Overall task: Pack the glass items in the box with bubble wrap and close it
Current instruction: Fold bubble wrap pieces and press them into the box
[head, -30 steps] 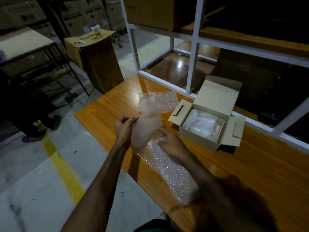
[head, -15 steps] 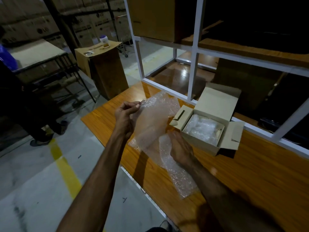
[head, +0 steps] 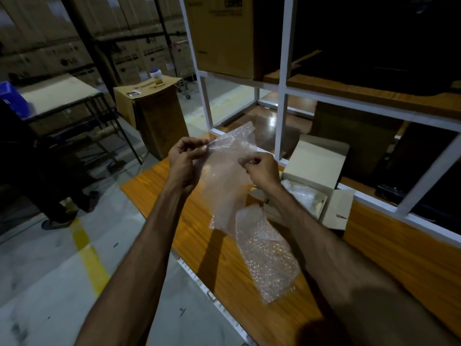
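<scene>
In the head view, the left hand (head: 185, 158) and the right hand (head: 262, 168) each pinched an upper edge of the bubble wrap (head: 229, 181), which hung above the wooden table (head: 374, 258) with its lower end trailing onto the surface. The box (head: 321, 168) stood open just right of the hands, with wrapped contents inside; no bare glass was discernible. The likely fault was slippage: thin film held only by fingertip pinches could pull free, or the trailing end could snag on a box flap.
</scene>
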`<state>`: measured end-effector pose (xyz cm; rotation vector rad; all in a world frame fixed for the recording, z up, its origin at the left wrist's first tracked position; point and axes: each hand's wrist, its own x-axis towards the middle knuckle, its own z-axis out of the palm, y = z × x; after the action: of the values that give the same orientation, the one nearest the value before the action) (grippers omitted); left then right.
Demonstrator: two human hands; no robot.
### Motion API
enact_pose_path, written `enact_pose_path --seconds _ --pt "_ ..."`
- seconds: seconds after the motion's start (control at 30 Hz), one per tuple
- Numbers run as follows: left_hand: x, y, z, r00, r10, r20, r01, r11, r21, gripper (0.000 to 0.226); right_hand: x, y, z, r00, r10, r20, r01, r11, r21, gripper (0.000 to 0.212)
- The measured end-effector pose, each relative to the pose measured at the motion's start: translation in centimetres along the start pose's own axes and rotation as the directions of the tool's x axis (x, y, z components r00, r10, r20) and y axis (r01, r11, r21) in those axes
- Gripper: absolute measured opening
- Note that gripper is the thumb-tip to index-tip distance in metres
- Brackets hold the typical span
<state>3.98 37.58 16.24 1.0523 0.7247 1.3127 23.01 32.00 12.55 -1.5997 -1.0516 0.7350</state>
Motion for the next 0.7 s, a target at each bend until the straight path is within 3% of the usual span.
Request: enact_pose_path --seconds 0.27,0.43,0.53,0.63,0.7 --pt "1.3 1.3 -1.6 0.997 0.073 -0.007 -0.074 0.994 -0.078 0.020 1.8 -6.6 -2.7 0.971 -0.234 -0.037 0.237 0.965 0.110 0.026" --pt "1.0 1.6 -1.1 0.987 0.149 0.059 -0.159 0.961 0.225 0.051 1.9 -9.7 -3.8 0.939 -0.345 0.002 0.335 0.914 0.230 0.014" --pt "-0.2 1.2 -0.6 0.950 0.216 0.225 -0.303 0.811 0.501 0.050 1.3 -10.0 -4.2 0.936 -0.351 0.035 0.342 0.927 0.153 0.015" --pt "-1.4 -0.5 -0.4 0.917 0.164 0.364 -0.360 0.735 0.575 0.082 0.9 -9.3 -4.5 0.950 -0.305 0.069 0.296 0.947 0.124 0.022" --pt "-2.4 -1.5 -0.1 0.909 0.171 0.380 -0.377 0.725 0.576 0.081 0.7 -8.9 -4.7 0.968 -0.241 0.065 0.232 0.964 0.132 0.024"
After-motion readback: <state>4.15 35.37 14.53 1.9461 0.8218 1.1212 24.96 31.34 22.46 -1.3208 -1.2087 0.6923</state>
